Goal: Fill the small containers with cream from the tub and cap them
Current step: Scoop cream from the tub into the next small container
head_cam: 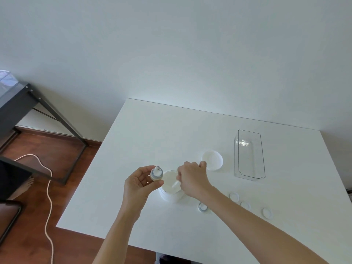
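While a small jar is pinched by the left hand, a spatula is gripped by the right hand, at the tub's 3 o'clock.

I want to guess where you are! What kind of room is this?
Probably a room at home, not a workshop: a plain white table against a bare wall, a wooden floor, and a dark-framed side table.

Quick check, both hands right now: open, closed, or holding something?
Left hand: closed on a small container, held up beside the cream tub.
Right hand: closed on a white spatula dipped into the tub.
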Demonstrator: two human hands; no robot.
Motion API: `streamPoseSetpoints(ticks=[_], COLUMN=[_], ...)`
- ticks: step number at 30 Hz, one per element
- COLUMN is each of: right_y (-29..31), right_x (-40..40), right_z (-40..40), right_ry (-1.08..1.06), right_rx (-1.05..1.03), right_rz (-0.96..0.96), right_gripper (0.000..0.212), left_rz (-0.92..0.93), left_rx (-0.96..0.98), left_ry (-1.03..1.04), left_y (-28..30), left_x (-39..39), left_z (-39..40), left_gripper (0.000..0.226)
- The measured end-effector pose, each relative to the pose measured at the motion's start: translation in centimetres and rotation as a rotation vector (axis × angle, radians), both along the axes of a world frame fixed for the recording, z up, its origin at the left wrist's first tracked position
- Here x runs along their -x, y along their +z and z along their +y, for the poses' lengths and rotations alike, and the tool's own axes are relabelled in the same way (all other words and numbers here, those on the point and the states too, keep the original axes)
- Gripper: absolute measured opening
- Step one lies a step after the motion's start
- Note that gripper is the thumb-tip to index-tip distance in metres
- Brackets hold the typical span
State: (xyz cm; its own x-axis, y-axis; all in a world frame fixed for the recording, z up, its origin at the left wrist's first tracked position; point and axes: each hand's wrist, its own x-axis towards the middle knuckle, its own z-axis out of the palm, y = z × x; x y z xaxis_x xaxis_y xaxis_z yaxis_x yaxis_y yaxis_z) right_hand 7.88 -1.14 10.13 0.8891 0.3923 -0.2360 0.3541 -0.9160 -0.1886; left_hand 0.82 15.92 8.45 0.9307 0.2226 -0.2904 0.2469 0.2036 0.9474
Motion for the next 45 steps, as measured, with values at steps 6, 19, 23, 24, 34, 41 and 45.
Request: streamPoseSetpoints(ticks=[6, 19, 23, 24, 34, 41, 45], right_y=[1.0, 5.8, 5.9, 5.8, 3.2, 3.3, 3.8], right_x=[-0.9, 0.9, 1.8, 1.9, 2.2, 2.4, 2.7], right_z=[-4.0, -5.2, -4.2, -4.2, -5.8, -6.8, -6.9], right_ry=[-0.421, -0.478, -0.231, -0.159, 0.27, 0.254, 0.091], right_rx=[-0.295, -0.807, -0.724, -0.659, -0.338, -0.326, -0.424], right_rz=[0.214, 0.075, -0.276, -0.372, -0.985, -1.014, -0.907], right_gripper=[0.025, 0.019, 0.018, 0.016, 0.026, 0.027, 0.017], left_rz=[0.025, 0.072, 0.052, 0.048, 0.044, 0.033, 0.04], left_rx=[-0.001, 0.032, 0.073, 0.078, 0.122, 0.119, 0.077], left_ry=[0.035, -0.034, -0.058, -0.058, -0.054, -0.046, -0.033], left_y=[-0.5, -0.2, 0.4, 0.6, 1.0, 0.9, 0.7], left_x=[0.0, -0.9, -1.0, -1.0, -1.0, -1.2, -1.2], left_z=[0.3, -2.0, -2.3, -2.3, -1.9, -1.9, -1.7], left_gripper=[0.041, 0.038, 0.041, 0.043, 0.04, 0.039, 0.039])
